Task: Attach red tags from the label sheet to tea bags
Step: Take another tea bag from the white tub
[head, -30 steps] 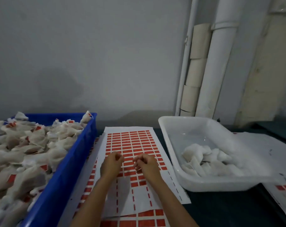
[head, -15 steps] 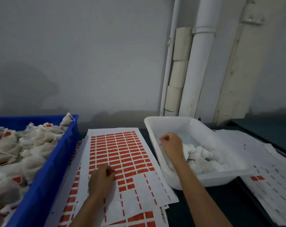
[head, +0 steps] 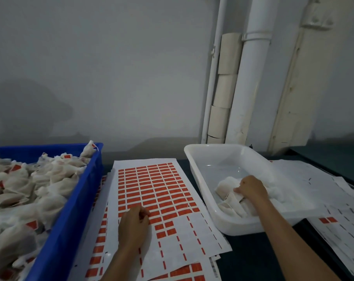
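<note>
The label sheet [head: 151, 185] lies flat in the middle, with rows of red tags [head: 166, 201] and its lower rows peeled bare. My left hand [head: 134, 224] rests on the sheet, its fingers curled and thumb and forefinger pinching at a red tag on the edge of the remaining rows. My right hand [head: 251, 188] is inside the white tray [head: 194, 159], its fingers curled round a white tea bag [head: 232, 199] on top of the small pile there. Whether that bag is lifted off the pile cannot be told.
A blue crate [head: 74, 203] at the left is heaped with tea bags carrying red tags [head: 40, 179]. More label sheets lie under the top one and at the right [head: 334, 220], mostly peeled. Pipes and a wall stand behind the dark table.
My right hand left the label sheet, swung right into the white tray and reached deeper onto the tea bags. My left hand stayed on the sheet.
</note>
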Demonstrator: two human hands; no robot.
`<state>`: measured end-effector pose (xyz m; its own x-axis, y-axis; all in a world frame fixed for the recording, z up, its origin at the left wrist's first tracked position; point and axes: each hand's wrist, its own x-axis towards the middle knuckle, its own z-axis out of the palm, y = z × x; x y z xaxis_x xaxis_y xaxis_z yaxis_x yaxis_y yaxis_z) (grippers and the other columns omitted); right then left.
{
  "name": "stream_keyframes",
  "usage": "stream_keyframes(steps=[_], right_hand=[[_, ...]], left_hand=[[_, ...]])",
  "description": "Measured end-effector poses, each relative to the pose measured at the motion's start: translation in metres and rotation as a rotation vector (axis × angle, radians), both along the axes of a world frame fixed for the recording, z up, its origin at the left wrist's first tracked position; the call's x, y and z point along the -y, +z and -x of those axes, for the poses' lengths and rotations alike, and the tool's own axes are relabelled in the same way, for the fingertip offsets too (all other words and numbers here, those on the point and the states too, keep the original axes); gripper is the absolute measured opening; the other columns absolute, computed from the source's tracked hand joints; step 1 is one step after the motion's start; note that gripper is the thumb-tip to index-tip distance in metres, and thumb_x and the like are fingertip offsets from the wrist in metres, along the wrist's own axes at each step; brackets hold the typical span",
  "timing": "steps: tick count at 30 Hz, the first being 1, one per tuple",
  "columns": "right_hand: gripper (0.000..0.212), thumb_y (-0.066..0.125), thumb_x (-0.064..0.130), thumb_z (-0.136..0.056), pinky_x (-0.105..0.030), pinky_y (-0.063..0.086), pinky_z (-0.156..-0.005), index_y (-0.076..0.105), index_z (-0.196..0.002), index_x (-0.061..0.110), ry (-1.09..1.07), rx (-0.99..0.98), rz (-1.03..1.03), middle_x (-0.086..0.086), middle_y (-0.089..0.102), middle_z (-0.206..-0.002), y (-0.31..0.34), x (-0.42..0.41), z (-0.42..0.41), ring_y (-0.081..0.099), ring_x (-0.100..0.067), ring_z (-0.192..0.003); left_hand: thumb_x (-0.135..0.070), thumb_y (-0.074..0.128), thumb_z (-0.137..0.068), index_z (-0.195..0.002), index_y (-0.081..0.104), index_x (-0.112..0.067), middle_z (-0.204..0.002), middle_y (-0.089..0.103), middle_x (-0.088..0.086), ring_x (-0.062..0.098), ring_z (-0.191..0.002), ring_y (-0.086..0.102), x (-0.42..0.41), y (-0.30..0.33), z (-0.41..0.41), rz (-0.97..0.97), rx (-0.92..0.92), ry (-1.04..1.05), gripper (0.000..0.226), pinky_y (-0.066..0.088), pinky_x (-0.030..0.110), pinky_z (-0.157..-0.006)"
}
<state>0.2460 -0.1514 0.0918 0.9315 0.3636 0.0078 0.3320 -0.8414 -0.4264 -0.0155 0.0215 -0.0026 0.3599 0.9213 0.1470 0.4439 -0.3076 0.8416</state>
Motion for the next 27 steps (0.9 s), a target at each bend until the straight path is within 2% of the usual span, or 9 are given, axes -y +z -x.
stream_keyframes(steps=[3, 6, 8, 13, 18, 21, 23, 25, 27], right_hand=[[0.026, 0.070, 0.032, -0.077, -0.034, 0.044, -0.083, 0.056, -0.082, 0.010, -0.001, 0.080, 0.039, -0.006, 0.061, -0.090, 0.006, -0.002, -0.001, 0.057, -0.025, -0.092], [0.043, 0.072, 0.025, -0.077, -0.025, 0.034, -0.055, 0.035, -0.057, 0.015, 0.050, 0.071, -0.110, 0.000, 0.043, -0.063, 0.015, -0.005, -0.007, 0.046, -0.017, -0.064], [0.048, 0.070, 0.020, -0.078, -0.023, 0.025, -0.048, 0.029, -0.055, 0.018, 0.066, 0.101, -0.233, 0.003, 0.033, -0.056, 0.022, -0.008, -0.008, 0.033, -0.012, -0.053], [0.024, 0.064, 0.018, -0.083, -0.027, 0.032, -0.054, 0.045, -0.070, 0.009, 0.164, 0.130, -0.476, -0.001, 0.046, -0.065, 0.046, -0.019, 0.009, 0.043, -0.016, -0.061], [0.025, 0.062, 0.020, -0.084, -0.028, 0.044, -0.061, 0.045, -0.066, 0.015, 0.275, 0.013, -0.790, -0.006, 0.055, -0.071, 0.062, -0.045, 0.061, 0.053, -0.019, -0.065], [0.024, 0.060, 0.027, -0.086, -0.027, 0.050, -0.067, 0.046, -0.068, 0.020, 0.343, -0.073, -0.811, -0.003, 0.059, -0.077, 0.057, -0.065, 0.095, 0.058, -0.016, -0.070], [0.020, 0.060, 0.030, -0.086, -0.018, 0.049, -0.064, 0.048, -0.071, 0.023, 0.429, -0.143, -0.775, 0.002, 0.059, -0.080, 0.044, -0.077, 0.114, 0.058, -0.011, -0.070], [0.017, 0.060, 0.030, -0.087, -0.011, 0.047, -0.062, 0.049, -0.075, 0.023, 0.497, -0.204, -0.688, 0.005, 0.059, -0.083, 0.025, -0.089, 0.131, 0.059, -0.011, -0.072], [0.019, 0.059, 0.029, -0.087, -0.016, 0.048, -0.068, 0.048, -0.072, 0.024, 0.517, -0.253, -0.614, 0.003, 0.059, -0.086, 0.004, -0.100, 0.144, 0.059, -0.013, -0.078]], left_hand=[[-0.028, 0.059, -0.086, -0.076, 0.056, -0.030, -0.076, 0.056, -0.025, -0.004, -0.063, 0.055, 0.003, 0.003, 0.001, 0.026, 0.033, 0.009, 0.011, 0.034, 0.004, -0.053], [-0.027, 0.059, -0.087, -0.077, 0.055, -0.030, -0.078, 0.056, -0.023, -0.005, -0.063, 0.053, 0.004, 0.005, 0.002, 0.022, 0.033, 0.010, 0.011, 0.034, 0.004, -0.056], [-0.026, 0.058, -0.087, -0.080, 0.056, -0.030, -0.082, 0.057, -0.019, -0.003, -0.063, 0.052, 0.005, 0.005, 0.002, 0.013, 0.020, 0.002, 0.009, 0.035, 0.007, -0.060], [-0.021, 0.056, -0.090, -0.084, 0.057, -0.029, -0.088, 0.058, -0.016, 0.003, -0.073, 0.055, -0.007, 0.003, 0.003, 0.133, 0.018, -0.058, 0.010, 0.043, 0.015, -0.069], [-0.017, 0.055, -0.091, -0.094, 0.060, -0.023, -0.101, 0.065, -0.007, 0.014, -0.091, 0.062, -0.026, 0.004, 0.012, 0.379, 0.175, -0.137, 0.009, 0.051, 0.032, -0.083], [-0.021, 0.054, -0.091, -0.096, 0.059, -0.026, -0.103, 0.065, -0.009, 0.013, -0.091, 0.063, -0.027, 0.009, 0.016, 0.366, 0.216, -0.161, 0.008, 0.054, 0.025, -0.074], [-0.030, 0.052, -0.092, -0.102, 0.057, -0.029, -0.106, 0.061, -0.014, 0.009, -0.093, 0.061, -0.025, 0.016, 0.018, 0.333, 0.234, -0.208, 0.011, 0.050, 0.017, -0.068], [-0.039, 0.045, -0.091, -0.108, 0.054, -0.032, -0.109, 0.057, -0.018, 0.007, -0.097, 0.058, -0.022, 0.023, 0.020, 0.254, 0.254, -0.275, 0.020, 0.047, 0.013, -0.072], [-0.042, 0.042, -0.087, -0.110, 0.054, -0.029, -0.110, 0.059, -0.016, 0.008, -0.098, 0.060, -0.015, 0.029, 0.020, 0.188, 0.311, -0.354, 0.028, 0.049, 0.015, -0.077]])
